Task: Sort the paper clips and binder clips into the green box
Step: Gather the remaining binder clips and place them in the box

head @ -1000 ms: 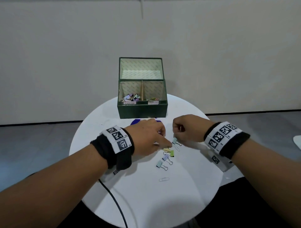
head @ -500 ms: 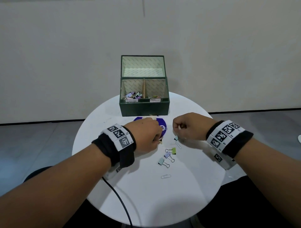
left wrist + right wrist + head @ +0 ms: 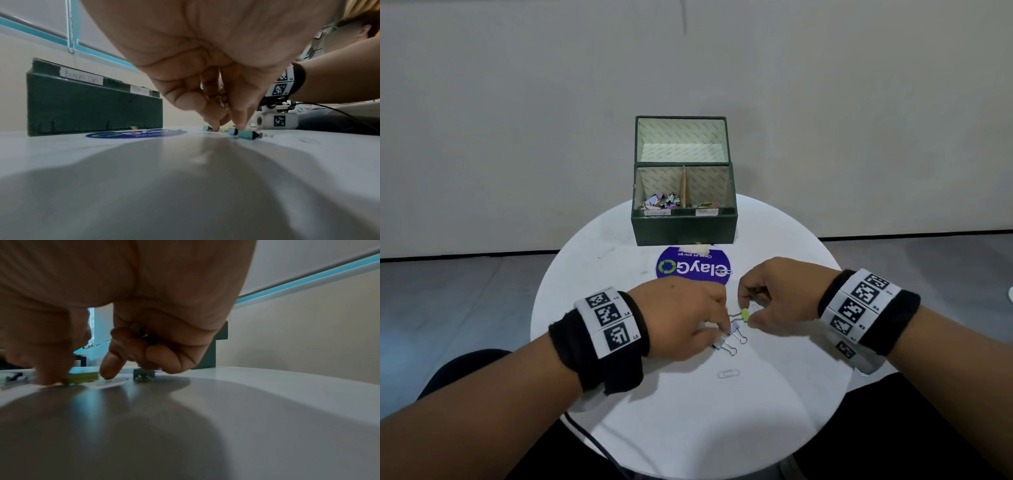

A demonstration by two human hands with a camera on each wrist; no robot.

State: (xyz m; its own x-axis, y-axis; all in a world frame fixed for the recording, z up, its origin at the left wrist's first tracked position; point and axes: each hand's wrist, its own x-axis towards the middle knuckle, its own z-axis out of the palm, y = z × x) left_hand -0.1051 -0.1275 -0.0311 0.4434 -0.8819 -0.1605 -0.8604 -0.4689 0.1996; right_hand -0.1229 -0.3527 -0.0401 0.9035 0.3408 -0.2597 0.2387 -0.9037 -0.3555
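The green box (image 3: pixel 683 224) stands at the table's far side, with binder clips in its left compartment and paper clips in its right. My left hand (image 3: pixel 723 329) reaches down with curled fingers and pinches a purple binder clip (image 3: pixel 733 329), next to a blue binder clip (image 3: pixel 719 343). In the left wrist view its fingers (image 3: pixel 238 113) also hold metal clips. My right hand (image 3: pixel 747 310) pinches a green binder clip (image 3: pixel 745 314) between thumb and index finger on the table. Its other fingers (image 3: pixel 164 356) curl round another clip.
One paper clip (image 3: pixel 728 373) lies near me on the white round table (image 3: pixel 619 274). Another paper clip (image 3: pixel 724 272) rests on the blue round sticker (image 3: pixel 693 269) in front of the box. A black cable (image 3: pixel 585 431) runs off the near edge.
The left hand picked up the yellow clip, then came back toward me onto the purple and blue clips. The right hand dropped onto the green clip.
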